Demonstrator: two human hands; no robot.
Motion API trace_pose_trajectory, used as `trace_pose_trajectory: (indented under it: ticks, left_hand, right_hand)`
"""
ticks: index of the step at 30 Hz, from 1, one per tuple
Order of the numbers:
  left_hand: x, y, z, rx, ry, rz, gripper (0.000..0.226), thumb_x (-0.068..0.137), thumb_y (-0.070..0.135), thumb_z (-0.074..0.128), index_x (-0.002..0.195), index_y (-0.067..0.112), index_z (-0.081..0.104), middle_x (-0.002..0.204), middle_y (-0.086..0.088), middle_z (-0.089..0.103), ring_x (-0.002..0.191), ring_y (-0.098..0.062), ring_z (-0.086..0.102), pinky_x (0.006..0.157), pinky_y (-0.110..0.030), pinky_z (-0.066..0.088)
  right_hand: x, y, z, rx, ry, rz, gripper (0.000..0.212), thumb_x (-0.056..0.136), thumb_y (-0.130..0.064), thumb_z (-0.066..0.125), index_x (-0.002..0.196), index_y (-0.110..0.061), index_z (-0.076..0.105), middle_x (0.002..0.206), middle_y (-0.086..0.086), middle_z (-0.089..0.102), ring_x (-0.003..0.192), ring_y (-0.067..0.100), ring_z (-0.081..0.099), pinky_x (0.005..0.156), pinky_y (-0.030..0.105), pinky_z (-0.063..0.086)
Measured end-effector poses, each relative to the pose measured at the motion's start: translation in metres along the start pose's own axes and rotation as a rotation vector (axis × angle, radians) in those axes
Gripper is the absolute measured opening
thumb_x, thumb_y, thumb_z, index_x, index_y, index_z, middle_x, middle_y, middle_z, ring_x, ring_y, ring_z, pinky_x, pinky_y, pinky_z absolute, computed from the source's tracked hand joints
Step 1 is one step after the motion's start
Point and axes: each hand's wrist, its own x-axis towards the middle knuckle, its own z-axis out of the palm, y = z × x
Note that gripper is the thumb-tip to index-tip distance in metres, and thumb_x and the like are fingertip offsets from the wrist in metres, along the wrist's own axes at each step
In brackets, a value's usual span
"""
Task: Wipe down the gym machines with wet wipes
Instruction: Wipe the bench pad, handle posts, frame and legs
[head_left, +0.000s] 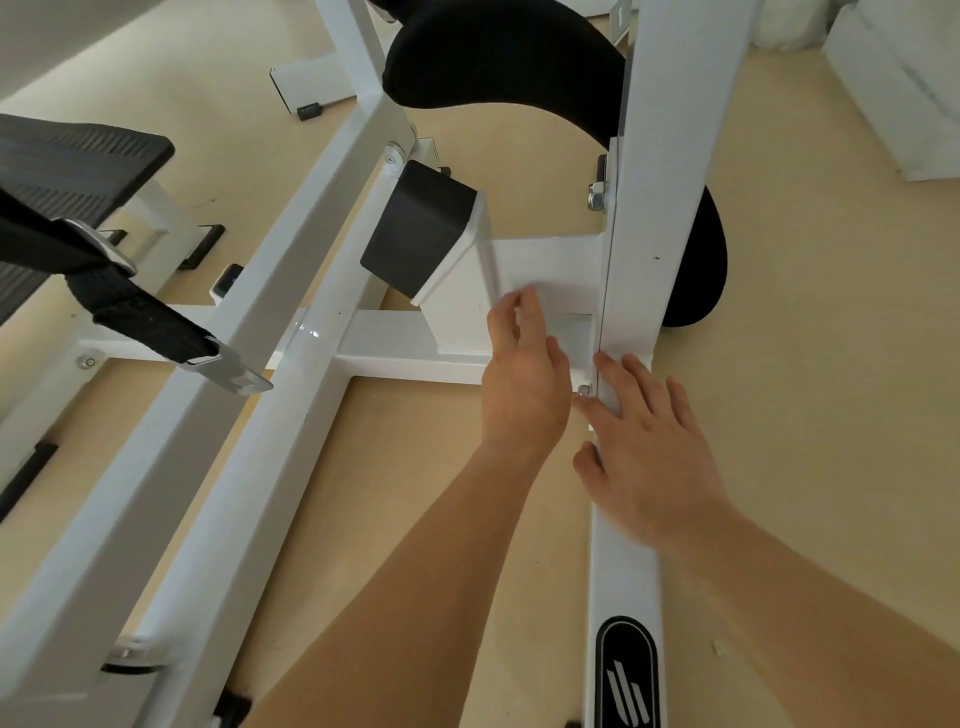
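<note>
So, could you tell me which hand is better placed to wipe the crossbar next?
Left: the left hand holds the wipe against the crossbar, while the right hand rests flat on the beam, empty.

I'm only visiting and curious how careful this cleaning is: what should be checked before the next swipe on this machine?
1. Wipe held: ok, the left hand pinches a white wipe against the frame.
2. Support: ok, the right hand lies flat on the white bar.
3. Wipe wet enough: cannot tell.
4. Bolt between the hands wiped: cannot tell.
5. Black pad out of the way: ok, it sits up and left of the wipe.
6. Strap clear: ok, it hangs far left.
</note>
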Motion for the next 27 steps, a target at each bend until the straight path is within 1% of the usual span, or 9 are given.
trace_pose_trajectory:
  ticks: [5, 8, 10, 13, 18, 20, 23, 25, 27]
  left_hand:
    - [0.015, 0.011, -0.011, -0.020, 0.210, 0.156, 0.045, 0.095, 0.003, 0.059, 0.140, 0.007, 0.053, 0.137, -0.010, 0.051, 0.108, -0.018, 0.061, 0.083, -0.024, 0.052]
    - [0.021, 0.008, -0.009, -0.096, 0.300, 0.147, 0.031, 0.093, 0.005, 0.064, 0.124, 0.009, 0.067, 0.124, -0.005, 0.063, 0.100, -0.016, 0.064, 0.086, -0.024, 0.055]
    - [0.026, 0.006, -0.008, -0.169, 0.331, 0.097, 0.022, 0.092, 0.005, 0.066, 0.113, 0.011, 0.071, 0.113, -0.002, 0.067, 0.089, -0.013, 0.065, 0.082, -0.028, 0.057]
    - [0.031, 0.013, -0.008, -0.250, 0.353, -0.014, 0.013, 0.092, 0.010, 0.069, 0.105, 0.011, 0.072, 0.103, 0.001, 0.066, 0.082, -0.006, 0.061, 0.078, -0.026, 0.056]
    - [0.040, 0.025, -0.007, -0.346, 0.355, -0.174, 0.007, 0.091, 0.017, 0.072, 0.092, 0.016, 0.065, 0.094, 0.004, 0.066, 0.076, -0.010, 0.062, 0.069, -0.021, 0.050]
    - [0.040, 0.028, -0.005, -0.304, 0.351, -0.284, 0.009, 0.092, 0.026, 0.071, 0.090, 0.022, 0.063, 0.091, 0.011, 0.065, 0.073, -0.007, 0.058, 0.062, -0.022, 0.044]
    - [0.036, 0.031, -0.003, -0.266, 0.305, -0.438, 0.013, 0.093, 0.038, 0.066, 0.087, 0.029, 0.059, 0.081, 0.016, 0.063, 0.072, -0.010, 0.059, 0.065, -0.030, 0.045]
    - [0.035, 0.037, -0.003, -0.337, 0.293, -0.421, 0.014, 0.094, 0.038, 0.066, 0.087, 0.027, 0.061, 0.076, 0.015, 0.065, 0.071, -0.011, 0.063, 0.070, -0.033, 0.050]
    - [0.040, 0.049, -0.008, -0.438, 0.298, -0.325, 0.012, 0.093, 0.033, 0.069, 0.088, 0.022, 0.066, 0.075, 0.014, 0.068, 0.069, -0.006, 0.065, 0.071, -0.027, 0.053]
  right_hand:
    - [0.000, 0.000, 0.000, 0.002, -0.006, 0.014, 0.064, 0.085, -0.040, 0.024, 0.144, -0.029, 0.047, 0.166, 0.000, 0.006, 0.153, 0.025, 0.001, 0.123, 0.051, 0.008]
    - [0.000, -0.001, 0.000, -0.004, -0.007, 0.008, 0.070, 0.082, -0.041, 0.016, 0.144, -0.029, 0.047, 0.166, 0.000, 0.006, 0.153, 0.024, 0.001, 0.123, 0.051, 0.009]
    - [0.001, -0.001, -0.002, -0.008, -0.007, 0.003, 0.072, 0.081, -0.042, 0.013, 0.142, -0.028, 0.048, 0.166, 0.001, 0.006, 0.153, 0.025, 0.002, 0.123, 0.051, 0.010]
    - [0.000, -0.001, -0.002, -0.010, -0.011, 0.001, 0.074, 0.080, -0.042, 0.010, 0.142, -0.028, 0.048, 0.166, 0.001, 0.006, 0.153, 0.025, 0.002, 0.123, 0.051, 0.009]
    - [0.000, -0.001, -0.002, 0.004, -0.004, 0.002, 0.072, 0.080, -0.041, 0.012, 0.139, -0.028, 0.050, 0.166, 0.000, 0.008, 0.153, 0.024, 0.004, 0.122, 0.051, 0.011]
    - [0.001, -0.001, -0.002, 0.004, -0.005, 0.001, 0.071, 0.080, -0.041, 0.012, 0.139, -0.028, 0.050, 0.166, 0.000, 0.008, 0.153, 0.024, 0.004, 0.122, 0.051, 0.012]
    - [0.001, -0.001, -0.001, 0.017, 0.003, -0.003, 0.069, 0.080, -0.042, 0.014, 0.137, -0.028, 0.051, 0.166, 0.001, 0.010, 0.154, 0.025, 0.005, 0.122, 0.051, 0.012]
    - [0.000, -0.001, 0.000, 0.020, 0.015, -0.009, 0.066, 0.081, -0.041, 0.016, 0.133, -0.026, 0.054, 0.166, 0.002, 0.014, 0.153, 0.026, 0.008, 0.121, 0.052, 0.014]
    - [0.001, 0.000, 0.000, 0.019, 0.031, -0.011, 0.061, 0.081, -0.040, 0.018, 0.124, -0.023, 0.058, 0.164, 0.003, 0.018, 0.153, 0.027, 0.012, 0.121, 0.053, 0.018]
